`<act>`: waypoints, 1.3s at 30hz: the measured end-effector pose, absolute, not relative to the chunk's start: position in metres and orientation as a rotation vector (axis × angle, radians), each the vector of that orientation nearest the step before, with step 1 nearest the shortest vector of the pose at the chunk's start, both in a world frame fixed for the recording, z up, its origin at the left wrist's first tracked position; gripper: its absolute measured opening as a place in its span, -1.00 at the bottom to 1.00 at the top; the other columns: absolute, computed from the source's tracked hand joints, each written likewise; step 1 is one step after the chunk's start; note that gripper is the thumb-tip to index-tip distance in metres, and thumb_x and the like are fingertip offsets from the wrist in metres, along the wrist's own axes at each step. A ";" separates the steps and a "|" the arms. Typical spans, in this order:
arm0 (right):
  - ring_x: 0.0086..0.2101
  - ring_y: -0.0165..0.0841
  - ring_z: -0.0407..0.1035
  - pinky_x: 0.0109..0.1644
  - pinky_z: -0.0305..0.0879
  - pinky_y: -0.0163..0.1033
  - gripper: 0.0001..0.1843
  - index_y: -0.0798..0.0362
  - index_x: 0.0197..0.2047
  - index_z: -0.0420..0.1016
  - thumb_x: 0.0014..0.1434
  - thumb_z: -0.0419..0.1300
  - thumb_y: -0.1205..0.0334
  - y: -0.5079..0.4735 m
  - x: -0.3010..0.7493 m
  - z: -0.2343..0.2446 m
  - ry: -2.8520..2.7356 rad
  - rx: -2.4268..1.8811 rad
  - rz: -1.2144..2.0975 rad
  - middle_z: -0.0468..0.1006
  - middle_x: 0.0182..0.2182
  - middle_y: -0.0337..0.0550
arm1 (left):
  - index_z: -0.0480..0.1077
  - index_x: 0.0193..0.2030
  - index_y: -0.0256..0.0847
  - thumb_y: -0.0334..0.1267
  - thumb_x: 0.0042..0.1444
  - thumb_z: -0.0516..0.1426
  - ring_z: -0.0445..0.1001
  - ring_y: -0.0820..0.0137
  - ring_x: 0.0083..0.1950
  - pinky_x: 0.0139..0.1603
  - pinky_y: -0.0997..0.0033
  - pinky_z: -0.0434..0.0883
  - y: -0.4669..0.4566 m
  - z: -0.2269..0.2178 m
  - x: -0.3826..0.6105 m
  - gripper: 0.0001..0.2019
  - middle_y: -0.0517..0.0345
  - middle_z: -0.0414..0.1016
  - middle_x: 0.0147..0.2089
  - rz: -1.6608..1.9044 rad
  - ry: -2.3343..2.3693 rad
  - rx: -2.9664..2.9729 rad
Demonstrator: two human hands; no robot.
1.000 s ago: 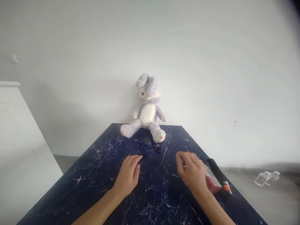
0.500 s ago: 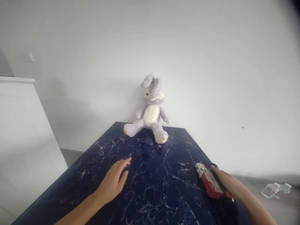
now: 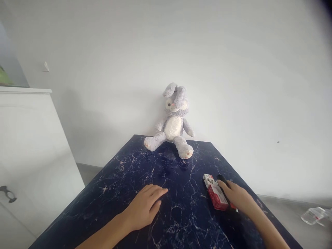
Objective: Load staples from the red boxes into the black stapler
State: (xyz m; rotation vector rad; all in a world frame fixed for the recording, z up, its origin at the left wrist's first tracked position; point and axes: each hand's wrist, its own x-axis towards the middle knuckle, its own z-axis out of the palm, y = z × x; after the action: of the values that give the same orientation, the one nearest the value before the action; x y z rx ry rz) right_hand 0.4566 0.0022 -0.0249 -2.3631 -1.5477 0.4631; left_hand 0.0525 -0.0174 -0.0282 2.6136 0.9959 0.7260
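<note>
My left hand (image 3: 146, 207) is over the near middle of the dark blue marbled table (image 3: 178, 214), fingers stretched forward and thumb apart, holding nothing. On the right, my right hand (image 3: 237, 195) is closed around a long black object (image 3: 225, 189) with an orange-red bit at its near end; its kind cannot be made out. Along the left side of that object is a red-and-white box (image 3: 215, 193) with a printed picture. Whether my fingers also grip the box is hidden. A grey plush rabbit (image 3: 173, 128) with a white belly sits at the table's far edge.
The pale wall (image 3: 241, 86) rises right behind the rabbit. A white cabinet (image 3: 31, 145) with a dark handle (image 3: 8, 194) stands on the left. On the floor at right lie clear plastic bottles (image 3: 312, 215).
My right hand has moved left and inward over the table with the black object, and the box has shifted along with it. My left hand has moved right. The view has turned slightly left.
</note>
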 end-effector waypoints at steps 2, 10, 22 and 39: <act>-0.29 -0.10 0.51 -0.25 0.28 -0.17 -0.45 0.03 -0.31 0.51 0.24 -0.12 -0.20 0.006 0.432 -0.020 -1.603 -2.343 0.449 0.62 -0.33 0.04 | 0.18 0.33 0.10 -0.37 0.33 -0.04 0.43 0.25 0.13 0.28 -0.01 0.31 -0.014 -0.029 0.050 -0.53 0.12 0.44 0.15 0.775 1.035 2.600; -0.38 -0.16 0.50 -0.37 0.20 -0.24 -0.45 0.02 -0.43 0.50 0.24 -0.07 -0.20 0.026 0.322 -0.010 -1.767 -2.115 0.415 0.62 -0.41 0.01 | 0.30 0.23 0.01 -0.33 0.30 -0.02 0.43 0.22 0.08 0.15 0.08 0.40 -0.001 -0.032 0.042 -0.61 0.09 0.47 0.08 0.978 1.224 2.490; -0.38 -0.24 0.51 -0.33 0.27 -0.28 -0.46 0.00 -0.37 0.59 0.25 -0.01 -0.22 0.071 0.145 -0.018 -1.843 -1.740 0.575 0.62 -0.45 -0.09 | 0.28 0.22 -0.13 -0.07 0.39 -0.16 0.30 0.22 0.28 0.27 0.17 0.25 0.034 -0.036 0.003 -0.59 -0.03 0.34 0.24 1.366 1.666 1.666; -0.01 -0.15 0.29 0.10 0.18 -0.10 -0.45 -0.06 0.31 0.24 0.25 0.02 0.29 0.104 0.166 -0.068 -2.212 -1.365 0.246 0.57 -0.05 -0.10 | 0.23 0.34 -0.06 0.06 0.11 0.15 0.50 0.08 0.08 0.01 0.21 0.42 0.030 -0.015 -0.059 -0.34 -0.03 0.46 0.19 0.867 1.619 1.873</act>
State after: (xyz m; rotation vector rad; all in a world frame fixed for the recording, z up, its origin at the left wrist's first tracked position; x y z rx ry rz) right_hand 0.1659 0.1042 -0.0679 -1.3646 -2.2123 0.2459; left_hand -0.0592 0.0305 -0.0154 1.8731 1.6190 0.8670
